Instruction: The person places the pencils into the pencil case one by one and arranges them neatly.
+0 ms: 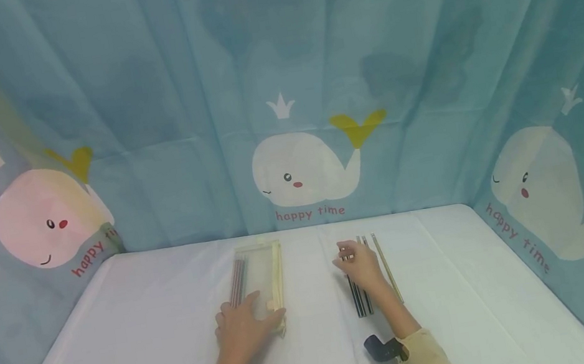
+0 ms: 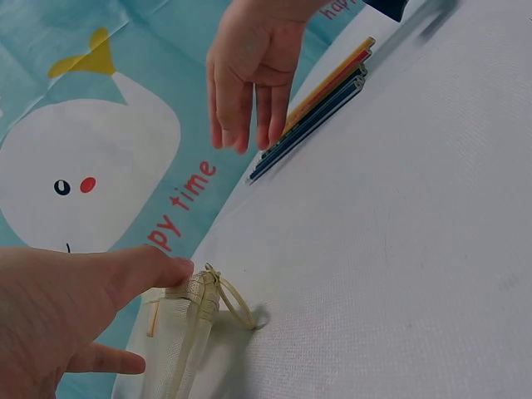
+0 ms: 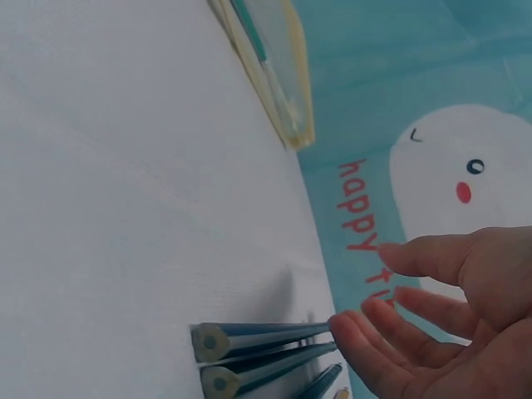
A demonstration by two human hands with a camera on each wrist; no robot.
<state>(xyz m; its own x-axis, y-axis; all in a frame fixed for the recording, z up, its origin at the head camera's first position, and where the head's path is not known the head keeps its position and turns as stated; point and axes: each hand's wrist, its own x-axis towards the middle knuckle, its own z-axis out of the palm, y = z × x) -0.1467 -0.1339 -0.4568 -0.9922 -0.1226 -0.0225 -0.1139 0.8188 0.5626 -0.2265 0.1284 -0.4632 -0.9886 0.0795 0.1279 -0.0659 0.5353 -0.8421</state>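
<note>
A see-through mesh pencil case (image 1: 259,268) with cream edging lies on the white table. Several pencils (image 1: 237,278) show along its left side. My left hand (image 1: 246,327) rests across the near part of the case with fingers spread. In the left wrist view its thumb (image 2: 170,270) touches the case's end, beside a looped zipper cord (image 2: 237,301). To the right, several dark pencils (image 1: 359,304) lie side by side. My right hand (image 1: 362,266) is over their far ends, fingers loosely bent, with nothing between thumb and fingertips in the right wrist view.
A gold-coloured pencil (image 1: 386,265) lies slightly apart on the right. The white-covered table (image 1: 153,353) meets a blue curtain (image 1: 186,191) printed with whales at the back and sides. A dark device (image 1: 383,349) sits at my right wrist beside the beige sleeve (image 1: 429,360).
</note>
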